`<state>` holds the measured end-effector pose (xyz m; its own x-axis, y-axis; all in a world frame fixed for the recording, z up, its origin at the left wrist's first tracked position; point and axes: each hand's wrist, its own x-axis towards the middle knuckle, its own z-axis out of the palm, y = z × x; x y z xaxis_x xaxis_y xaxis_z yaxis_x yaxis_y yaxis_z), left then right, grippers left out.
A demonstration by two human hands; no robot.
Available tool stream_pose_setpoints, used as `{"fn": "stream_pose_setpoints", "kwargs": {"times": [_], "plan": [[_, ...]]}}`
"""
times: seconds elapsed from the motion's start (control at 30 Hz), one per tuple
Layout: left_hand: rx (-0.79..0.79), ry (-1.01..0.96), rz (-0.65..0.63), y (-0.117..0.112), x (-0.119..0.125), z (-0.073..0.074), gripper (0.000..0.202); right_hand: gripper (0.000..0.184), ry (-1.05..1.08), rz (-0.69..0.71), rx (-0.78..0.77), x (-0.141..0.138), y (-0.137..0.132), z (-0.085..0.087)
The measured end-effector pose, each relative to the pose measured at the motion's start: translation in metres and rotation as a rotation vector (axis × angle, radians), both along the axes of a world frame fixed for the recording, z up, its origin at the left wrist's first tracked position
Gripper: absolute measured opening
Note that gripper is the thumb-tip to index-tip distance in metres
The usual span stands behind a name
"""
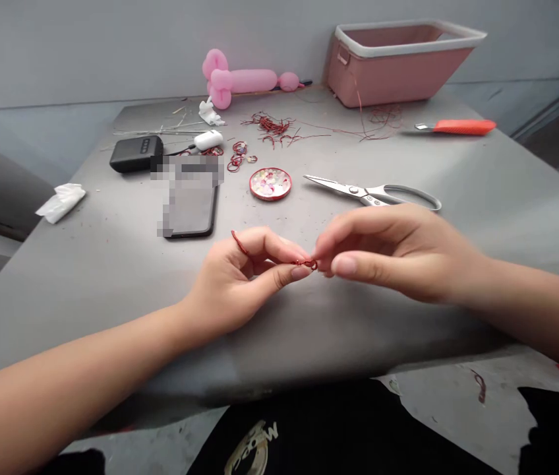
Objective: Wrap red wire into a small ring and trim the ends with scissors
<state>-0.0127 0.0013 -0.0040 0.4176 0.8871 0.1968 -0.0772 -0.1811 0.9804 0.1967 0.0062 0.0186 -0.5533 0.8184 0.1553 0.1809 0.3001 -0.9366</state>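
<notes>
My left hand (240, 280) and my right hand (393, 251) meet over the near middle of the grey table (111, 264). Both pinch a small piece of red wire (305, 263) between thumb and fingertips. A curved end of that wire shows above my left index finger. Both hands are closed on the wire, with the other fingers curled in.
Steel scissors (373, 192) lie just beyond my right hand. A round dish of beads (270, 183), a phone (190, 208), a black box (136, 154), red wire rings (237, 158) and loose wire (274, 125) lie further back. A pink tub (398, 63), pink balloon (240, 80) and orange-handled tool (457, 126) lie at the far edge.
</notes>
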Motion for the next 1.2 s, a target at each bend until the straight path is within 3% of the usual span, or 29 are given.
{"fn": "stream_pose_setpoints", "kwargs": {"times": [0.17, 0.37, 0.47, 0.57, 0.67, 0.73, 1.2], "plan": [[0.122, 0.104, -0.058, -0.001, -0.002, -0.002, 0.006, 0.02, 0.111, 0.161, -0.239, -0.002, 0.01, -0.019], [0.113, 0.094, -0.02, -0.002, -0.001, -0.003, 0.006, 0.023, 0.108, 0.203, -0.269, 0.0, 0.017, -0.022], [0.094, 0.083, 0.06, 0.0, 0.0, -0.002, 0.01, 0.025, 0.096, 0.125, -0.219, -0.001, 0.014, -0.023], [0.005, 0.058, 0.134, 0.002, 0.0, 0.0, 0.017, 0.012, 0.146, 0.009, -0.02, -0.003, 0.009, -0.025], [-0.15, 0.074, 0.121, 0.003, 0.0, 0.004, 0.023, 0.011, 0.166, -0.03, 0.208, -0.005, 0.007, -0.027], [-0.193, 0.078, 0.094, 0.003, 0.0, 0.004, 0.025, 0.013, 0.144, -0.016, 0.279, -0.005, 0.007, -0.028], [-0.07, 0.053, 0.033, 0.004, 0.0, -0.004, 0.015, 0.007, 0.057, -0.099, 0.224, -0.004, 0.004, -0.027]]}}
